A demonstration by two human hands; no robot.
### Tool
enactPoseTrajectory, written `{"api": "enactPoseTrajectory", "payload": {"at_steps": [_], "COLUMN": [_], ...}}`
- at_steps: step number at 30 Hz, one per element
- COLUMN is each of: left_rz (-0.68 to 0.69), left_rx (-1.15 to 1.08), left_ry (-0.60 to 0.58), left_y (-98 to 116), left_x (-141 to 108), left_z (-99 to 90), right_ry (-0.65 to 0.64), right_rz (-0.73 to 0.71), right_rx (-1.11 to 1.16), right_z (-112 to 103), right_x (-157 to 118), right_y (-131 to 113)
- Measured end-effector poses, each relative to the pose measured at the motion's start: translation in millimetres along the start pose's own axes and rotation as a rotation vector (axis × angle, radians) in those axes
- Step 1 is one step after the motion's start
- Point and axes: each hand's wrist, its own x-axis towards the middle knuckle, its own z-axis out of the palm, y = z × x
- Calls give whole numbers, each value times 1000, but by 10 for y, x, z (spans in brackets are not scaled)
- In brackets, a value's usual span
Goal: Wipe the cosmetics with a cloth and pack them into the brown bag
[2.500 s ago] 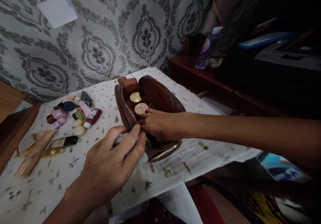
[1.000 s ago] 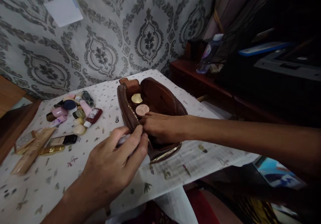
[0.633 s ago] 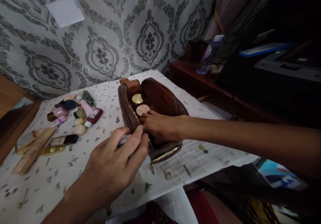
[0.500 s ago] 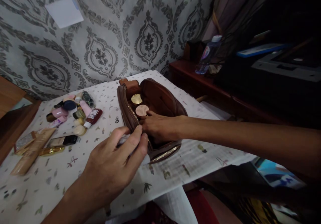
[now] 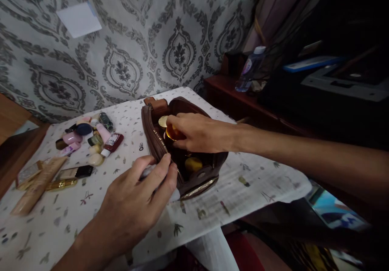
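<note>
Left hand [image 5: 135, 194]: half-curled at the zip edge of the unzipped brown leather bag [image 5: 149, 133], over a pale object [image 5: 148, 170]; grip unclear.
Right hand [image 5: 202, 132]: pinched around a glossy amber round container [image 5: 173, 134], at the bag's mouth.
Bag: resting on white printed cloth [image 5: 212, 208], holding a gold round-topped item [image 5: 162, 121] and a yellow rounded item [image 5: 193, 164].

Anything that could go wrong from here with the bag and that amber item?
The right hand grips the amber item at the fingertips, so it might slip and drop onto the yellow item in the brown bag. It could also knock the gold disc close beside it. The left hand is at the rim by the metal zipper, whose teeth could perhaps scratch the fingers or the amber item.
</note>
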Motion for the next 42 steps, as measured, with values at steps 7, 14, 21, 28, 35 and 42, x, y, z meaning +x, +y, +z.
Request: {"api": "enactPoseTrajectory", "payload": {"at_steps": [7,14,21,28,35,42], "left_rz": [-19,-31,-37,-37,-37,-40], "left_rx": [2,-29,-34,-40,-38,-52], "left_ry": [0,4,0,5,14,7], "left_y": [12,7,3,3,6,18], "left_x": [-17,-26,-51,-57,-29,-27], "left_z": [13,23,37,36,36,41], "right_ry": [-240,-207,-192,-177,-171,-162], "right_rz": [14,115,217,228,199,194], "right_rx": [-127,-73,-9,6,25,47], "right_z": [-11,22,115,99,98,86], "right_x": [-44,71,207,188,180,146], "right_y": [-9,56,104,120,147,138]}}
